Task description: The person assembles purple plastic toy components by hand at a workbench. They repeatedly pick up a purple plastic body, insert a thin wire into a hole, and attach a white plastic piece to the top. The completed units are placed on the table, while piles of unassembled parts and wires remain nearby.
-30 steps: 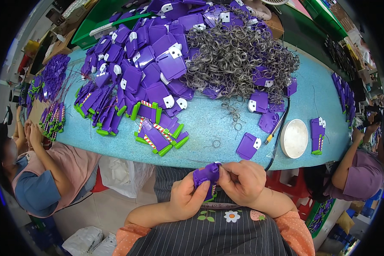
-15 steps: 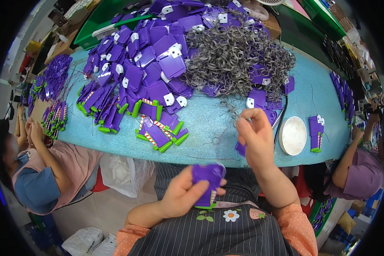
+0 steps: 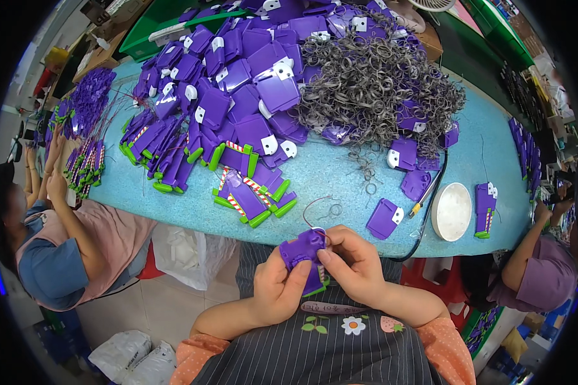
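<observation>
Above my lap, just past the table's near edge, my left hand grips a purple plastic part with a green foot and a red-and-white striped edge. Its thumb lies across the part's face. My right hand is closed, thumb and fingertips pinched against the part's upper right corner; whatever lies between them is hidden. A thin dark red wire curves up from the part's top. Beyond it on the blue table are a small grey wire coil and several striped, green-footed purple assemblies.
Purple parts with white corners are heaped at the back, beside a tangled pile of grey coils. Rightward are a loose purple part, a black cable, a white bowl and another assembly. People work on both sides.
My right hand has come down from above the table to the held part. A loose purple part it partly covered now shows fully. My left hand still holds its part.
</observation>
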Motion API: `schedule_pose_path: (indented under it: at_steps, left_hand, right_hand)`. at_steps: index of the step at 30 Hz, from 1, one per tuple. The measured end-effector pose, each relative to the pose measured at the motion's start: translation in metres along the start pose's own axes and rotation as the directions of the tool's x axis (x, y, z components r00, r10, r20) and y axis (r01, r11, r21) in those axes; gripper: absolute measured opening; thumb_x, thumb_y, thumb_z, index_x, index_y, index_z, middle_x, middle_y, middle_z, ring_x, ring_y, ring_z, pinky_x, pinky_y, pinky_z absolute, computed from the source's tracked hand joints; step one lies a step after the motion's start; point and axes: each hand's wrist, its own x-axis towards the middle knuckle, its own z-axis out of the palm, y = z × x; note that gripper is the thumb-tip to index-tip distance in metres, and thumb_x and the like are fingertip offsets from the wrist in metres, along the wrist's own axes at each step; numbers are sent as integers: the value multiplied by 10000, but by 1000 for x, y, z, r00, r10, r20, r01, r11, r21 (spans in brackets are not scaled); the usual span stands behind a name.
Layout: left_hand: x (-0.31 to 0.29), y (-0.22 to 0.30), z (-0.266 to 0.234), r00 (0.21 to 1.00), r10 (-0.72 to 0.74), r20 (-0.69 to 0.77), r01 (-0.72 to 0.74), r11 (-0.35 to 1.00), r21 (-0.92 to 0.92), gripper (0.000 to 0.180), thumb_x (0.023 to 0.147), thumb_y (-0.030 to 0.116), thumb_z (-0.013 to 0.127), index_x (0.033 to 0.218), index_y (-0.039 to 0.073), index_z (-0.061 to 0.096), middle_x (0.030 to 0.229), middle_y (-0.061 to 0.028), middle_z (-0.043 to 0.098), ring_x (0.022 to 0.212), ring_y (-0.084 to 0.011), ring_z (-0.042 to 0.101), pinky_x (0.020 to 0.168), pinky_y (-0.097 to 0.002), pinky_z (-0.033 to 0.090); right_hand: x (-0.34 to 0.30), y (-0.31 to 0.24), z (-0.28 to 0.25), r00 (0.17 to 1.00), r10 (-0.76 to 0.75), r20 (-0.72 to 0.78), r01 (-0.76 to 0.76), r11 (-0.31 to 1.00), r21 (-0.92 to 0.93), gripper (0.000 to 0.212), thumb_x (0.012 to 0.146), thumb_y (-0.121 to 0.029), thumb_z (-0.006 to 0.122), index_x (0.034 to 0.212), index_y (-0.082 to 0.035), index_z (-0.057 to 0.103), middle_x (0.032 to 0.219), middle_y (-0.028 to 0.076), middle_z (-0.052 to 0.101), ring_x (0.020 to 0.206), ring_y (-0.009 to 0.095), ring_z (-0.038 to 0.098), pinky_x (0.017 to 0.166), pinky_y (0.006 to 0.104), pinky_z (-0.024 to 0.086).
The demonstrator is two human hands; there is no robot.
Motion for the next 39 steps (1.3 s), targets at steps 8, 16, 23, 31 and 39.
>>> schedule_pose_path:
  at_steps: [8,16,23,31,39]
  left_hand:
    - [1,4,1,974,-135,183,208,855,-475,335,972,75,377,1280,-54,348,1200,-163,537,1086,-178,539,941,-300,427]
    - [-11,-6,3,998,18,62,-5,979,-203,312,949,68,433,1230,-59,390,1135,-154,577,989,-149,574,837,-266,465]
    - [-12,2,3,997,31,66,-22,989,-148,313,949,79,423,1227,-60,382,1107,-185,594,957,-201,615,843,-304,488]
    - [1,22,-8,994,-109,11,102,882,-461,327,965,116,379,1254,-22,313,1127,-245,561,956,-299,633,859,-419,517]
    - [23,17,15,982,-20,187,44,991,-124,285,947,79,398,1205,-30,348,1171,-274,534,942,-298,638,839,-390,523]
  right_hand:
    - [28,-13,6,944,-307,-122,297,950,-93,461,849,-37,584,1285,21,444,1121,140,569,837,163,608,652,235,477]
    - [3,-7,-1,991,-37,132,52,993,-111,280,881,-65,561,1144,27,563,776,57,660,687,65,592,584,219,460]
    - [2,-9,0,995,-80,56,83,995,-55,316,832,-55,614,1136,18,570,954,97,615,644,56,560,553,218,448]
    - [49,-19,-41,890,-317,329,379,111,-919,255,661,-87,588,912,-56,623,762,60,449,741,206,513,590,318,452]
    - [6,-46,-58,934,-266,239,326,359,-874,176,706,-68,662,834,-24,550,891,111,547,747,262,576,605,339,474]
